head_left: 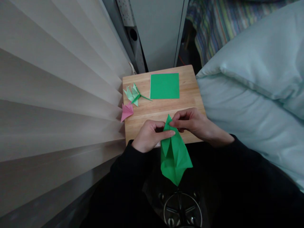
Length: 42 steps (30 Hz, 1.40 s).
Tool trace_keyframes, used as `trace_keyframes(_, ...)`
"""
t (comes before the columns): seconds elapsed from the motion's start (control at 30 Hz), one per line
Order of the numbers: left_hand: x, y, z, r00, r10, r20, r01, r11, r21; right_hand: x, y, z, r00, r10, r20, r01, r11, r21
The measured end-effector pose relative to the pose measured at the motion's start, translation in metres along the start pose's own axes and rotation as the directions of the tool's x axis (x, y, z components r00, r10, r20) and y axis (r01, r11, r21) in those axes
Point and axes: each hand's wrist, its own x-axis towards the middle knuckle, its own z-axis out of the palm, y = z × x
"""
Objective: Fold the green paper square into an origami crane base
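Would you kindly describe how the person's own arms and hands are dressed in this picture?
Both arms wear long dark sleeves, black or near it, plain with no visible markings, ending at the wrists. The left hand and right hand are bare: no gloves, rings or watch visible.

The left hand (148,136) covers the left edge of the green fold (174,156) under its fingers. The right hand (193,123) hides the fold's upper right side behind its fingertips. Dark sleeves (237,177) run off the bottom edge.
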Motion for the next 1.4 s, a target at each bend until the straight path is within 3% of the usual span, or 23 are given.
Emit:
trace_keyframes(0.13,0.003,0.0,0.001,0.999,0.024,-0.024,-0.023,1.0,0.009,0.0,-0.003,0.003,0.992,-0.1,-0.076,0.093,0.991,-0.091)
trace_keyframes(0.43,0.005,-0.004,0.002,0.982,0.153,-0.106,-0.137,0.98,0.146,0.001,-0.001,-0.002,0.997,-0.07,-0.041,0.068,0.997,-0.045)
trace_keyframes(0.6,0.006,-0.002,0.005,0.952,0.231,-0.2,-0.23,0.973,0.028,0.001,0.0,-0.001,1.0,-0.012,-0.021,0.011,0.998,-0.064)
trace_keyframes(0.7,0.008,-0.002,0.009,0.926,0.271,-0.262,-0.259,0.962,0.082,0.002,0.003,0.002,1.0,0.011,-0.007,-0.012,0.997,-0.076)
trace_keyframes(0.8,0.01,-0.002,0.011,0.917,0.275,-0.29,-0.251,0.961,0.117,0.002,0.005,0.003,1.0,0.025,-0.01,-0.026,0.998,-0.061)
trace_keyframes(1.03,0.014,-0.011,0.008,0.877,0.268,-0.4,-0.305,0.952,-0.032,0.002,0.007,0.003,0.99,0.143,-0.016,-0.141,0.987,0.081)
trace_keyframes(1.4,0.017,-0.012,0.002,0.839,0.231,-0.492,-0.325,0.939,-0.114,0.0,0.007,0.001,0.984,0.179,0.005,-0.178,0.976,0.126)
